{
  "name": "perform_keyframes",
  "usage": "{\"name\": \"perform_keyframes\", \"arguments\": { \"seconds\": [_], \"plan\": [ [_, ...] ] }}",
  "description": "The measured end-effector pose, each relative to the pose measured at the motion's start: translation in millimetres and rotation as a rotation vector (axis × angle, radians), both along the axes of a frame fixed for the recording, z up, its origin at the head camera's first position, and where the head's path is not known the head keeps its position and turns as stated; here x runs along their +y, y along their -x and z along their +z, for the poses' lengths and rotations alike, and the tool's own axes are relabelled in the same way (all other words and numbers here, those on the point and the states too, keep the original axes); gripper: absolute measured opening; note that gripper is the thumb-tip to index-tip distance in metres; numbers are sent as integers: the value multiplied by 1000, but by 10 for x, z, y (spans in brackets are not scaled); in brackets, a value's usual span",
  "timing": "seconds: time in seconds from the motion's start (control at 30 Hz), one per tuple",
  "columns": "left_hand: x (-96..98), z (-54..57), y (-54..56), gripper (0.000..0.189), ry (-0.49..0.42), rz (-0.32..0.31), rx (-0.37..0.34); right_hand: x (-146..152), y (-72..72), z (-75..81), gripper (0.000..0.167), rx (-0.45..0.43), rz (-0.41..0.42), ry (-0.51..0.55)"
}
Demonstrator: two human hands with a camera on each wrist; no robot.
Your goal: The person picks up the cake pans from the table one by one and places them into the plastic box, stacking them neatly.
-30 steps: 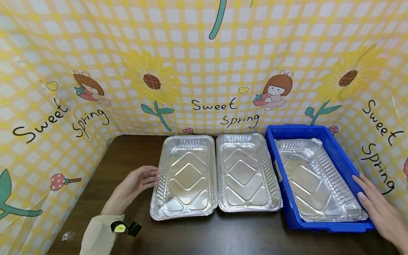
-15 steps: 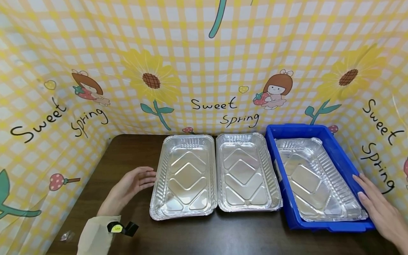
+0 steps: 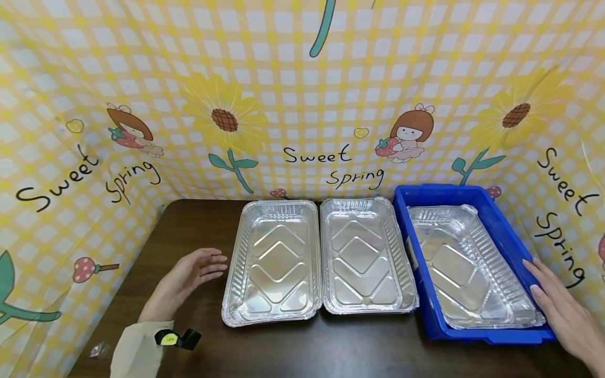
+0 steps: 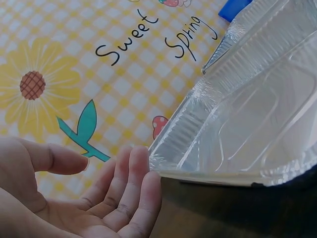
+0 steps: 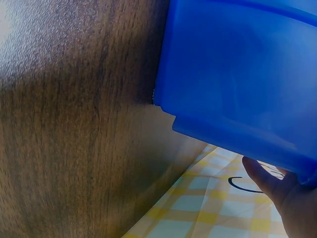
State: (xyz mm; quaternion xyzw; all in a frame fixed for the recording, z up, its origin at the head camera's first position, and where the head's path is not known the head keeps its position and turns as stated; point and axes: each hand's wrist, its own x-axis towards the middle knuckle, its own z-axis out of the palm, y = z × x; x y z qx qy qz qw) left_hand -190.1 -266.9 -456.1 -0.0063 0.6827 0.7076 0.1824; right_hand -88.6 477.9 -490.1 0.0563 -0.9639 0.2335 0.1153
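My left hand (image 3: 191, 270) is just left of the left foil pan (image 3: 279, 262), with a small gap of table between fingertips and rim. Its fingers are loosely bent and hold nothing; in the left wrist view the palm faces up beside the pan's corner. A second foil pan (image 3: 361, 257) lies side by side with the first. To the right, a third foil pan (image 3: 456, 268) sits inside a blue plastic bin (image 3: 498, 220), slightly askew. My right hand (image 3: 562, 307) rests with straight fingers along the bin's right side; the right wrist view shows its thumb near the bin's edge.
All of this is on a dark wooden table (image 3: 350, 346). A yellow checked cloth (image 3: 302, 94) with flowers and lettering hangs behind and at both sides. A small crumpled clear bit (image 3: 99, 350) lies near the table's left edge.
My left hand has drawn back to the left, away from the left foil pan's rim. The pans, the bin and my right hand look the same.
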Motion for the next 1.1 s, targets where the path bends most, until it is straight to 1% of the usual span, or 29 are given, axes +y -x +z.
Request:
{"name": "perform_keyframes", "arguments": {
  "seconds": [0.1,0.37,0.47,0.67,0.77,1.1],
  "plan": [
    [-15,-27,13,33,-6,0,-7,1,6,-5,53,6,4,4],
    [-26,-108,56,31,2,27,-40,-1,10,-9,53,11,8,9],
    [-37,-120,58,32,4,35,-46,-2,8,-7,53,5,5,11],
    [-71,-139,43,33,41,35,-40,-5,9,-6,54,-4,7,14],
    [-81,-163,44,34,29,27,-37,-3,3,-7,53,5,11,14],
    [-82,-224,68,34,1,50,-61,2,-5,-8,54,12,15,19]
  ]
}}
